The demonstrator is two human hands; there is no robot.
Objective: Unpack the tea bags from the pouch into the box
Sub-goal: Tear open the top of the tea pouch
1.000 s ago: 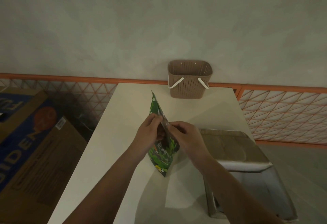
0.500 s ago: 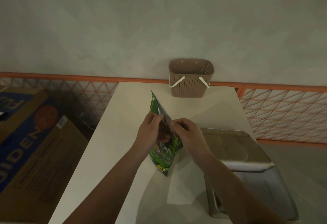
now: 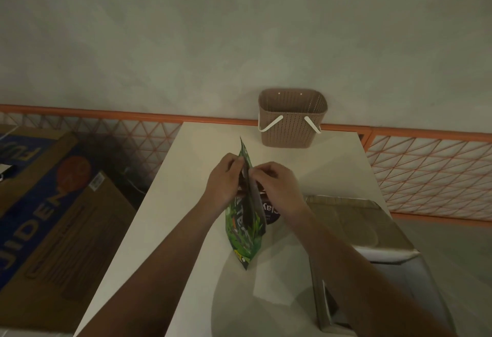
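While both hands, left hand (image 3: 226, 179) and right hand (image 3: 277, 184), pinch its top lips, the pouch (image 3: 243, 232) looks light, crinkly, best held there.

Head camera looks forward-down, close over table (image 3: 186, 230).

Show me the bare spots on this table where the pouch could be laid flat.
Bare patches: the table left of the left hand, out to its left edge; the strip between the pouch and the basket; the near end below the pouch. Crowded: the right side, where the right hand and the open metal box sit.
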